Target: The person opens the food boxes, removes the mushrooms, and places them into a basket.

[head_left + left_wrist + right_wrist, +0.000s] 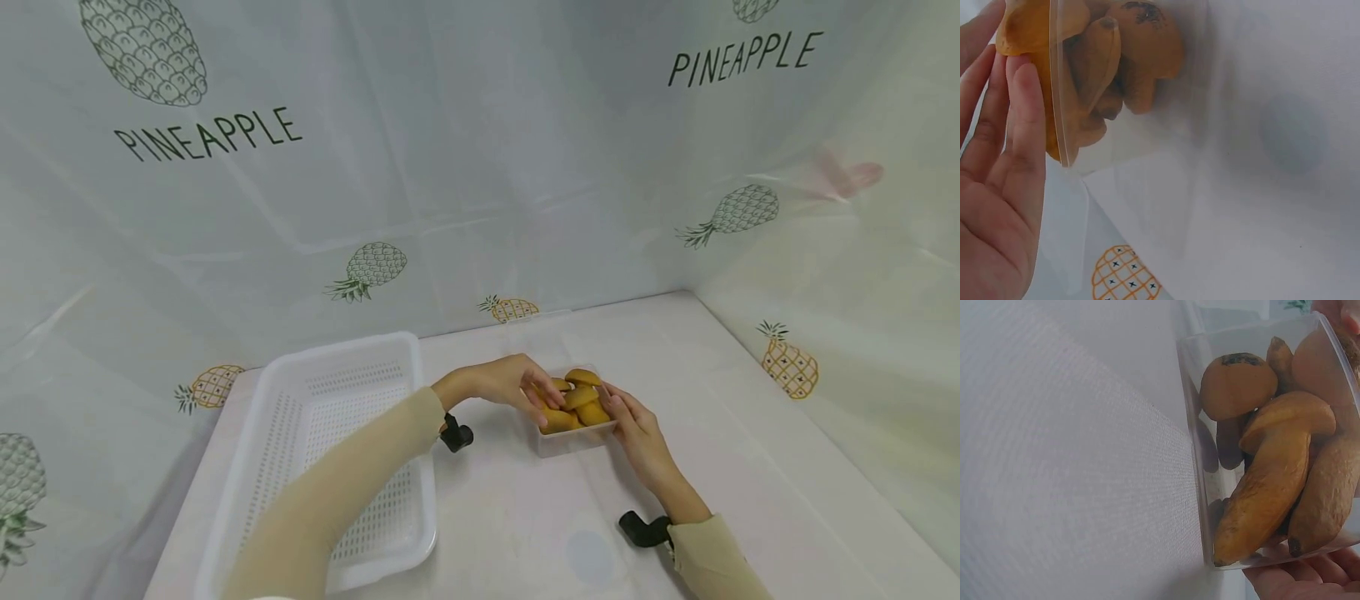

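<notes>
Several brown-yellow mushrooms point(585, 398) with thick stems fill a clear plastic box point(573, 442) on the table. My left hand point(517, 383) reaches over the box's left side, thumb and fingertips pinching a mushroom at the top of the pile. Seen from the left wrist, its fingertips meet the edge of an orange-brown mushroom point(1029, 28) above the box rim. My right hand point(637, 433) grips the right side of the box, thumb up by the rim. In the right wrist view, fingers point(1310, 578) lie along the box wall beside the mushrooms point(1266, 481).
A large white perforated plastic basket point(330, 450) stands on the left of the table, partly covered by my left sleeve point(337, 492). Behind the box lies a clear plastic piece point(536, 329). Pineapple-printed sheeting point(480, 167) hangs behind the white table point(510, 525).
</notes>
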The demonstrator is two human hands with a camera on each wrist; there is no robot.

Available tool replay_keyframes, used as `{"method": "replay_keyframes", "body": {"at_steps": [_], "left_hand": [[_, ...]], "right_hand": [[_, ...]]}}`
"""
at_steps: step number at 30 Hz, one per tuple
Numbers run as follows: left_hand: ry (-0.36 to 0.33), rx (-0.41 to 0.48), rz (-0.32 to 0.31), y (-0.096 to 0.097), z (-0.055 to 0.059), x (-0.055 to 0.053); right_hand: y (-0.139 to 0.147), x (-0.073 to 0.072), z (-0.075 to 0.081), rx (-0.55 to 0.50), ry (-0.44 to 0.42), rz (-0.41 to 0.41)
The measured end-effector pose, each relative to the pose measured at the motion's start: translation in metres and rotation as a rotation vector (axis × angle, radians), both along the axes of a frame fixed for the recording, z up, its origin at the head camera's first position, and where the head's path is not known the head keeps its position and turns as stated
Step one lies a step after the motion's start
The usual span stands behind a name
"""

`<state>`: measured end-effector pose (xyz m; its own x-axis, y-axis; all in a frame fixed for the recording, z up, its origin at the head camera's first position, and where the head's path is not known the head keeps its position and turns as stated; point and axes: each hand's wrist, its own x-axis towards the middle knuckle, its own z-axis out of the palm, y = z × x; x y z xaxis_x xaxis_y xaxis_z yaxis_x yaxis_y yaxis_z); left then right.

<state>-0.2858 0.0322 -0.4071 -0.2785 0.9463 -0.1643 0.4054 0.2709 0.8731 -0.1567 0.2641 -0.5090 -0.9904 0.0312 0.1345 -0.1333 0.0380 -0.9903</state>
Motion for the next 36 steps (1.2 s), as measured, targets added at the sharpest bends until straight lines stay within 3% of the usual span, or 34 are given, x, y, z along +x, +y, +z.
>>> {"method": "replay_keyframes", "body": {"at_steps": [15,27,36], "left_hand": [[0.049,0.043,0.033,-0.004,0.001,0.006],[0.084,0.056,0.035,-0.011,0.004,0.003],[0.026,0.122,0.075,-0.023,0.014,0.005]], "right_hand": [[-0.002,-0.001,-0.001,-0.011,0.036,-0.003],[-0.002,0.001,0.003,0.003,0.019,-0.007],[-0.004,0.002,0.003,-0.007,0.025,-0.001]]}}
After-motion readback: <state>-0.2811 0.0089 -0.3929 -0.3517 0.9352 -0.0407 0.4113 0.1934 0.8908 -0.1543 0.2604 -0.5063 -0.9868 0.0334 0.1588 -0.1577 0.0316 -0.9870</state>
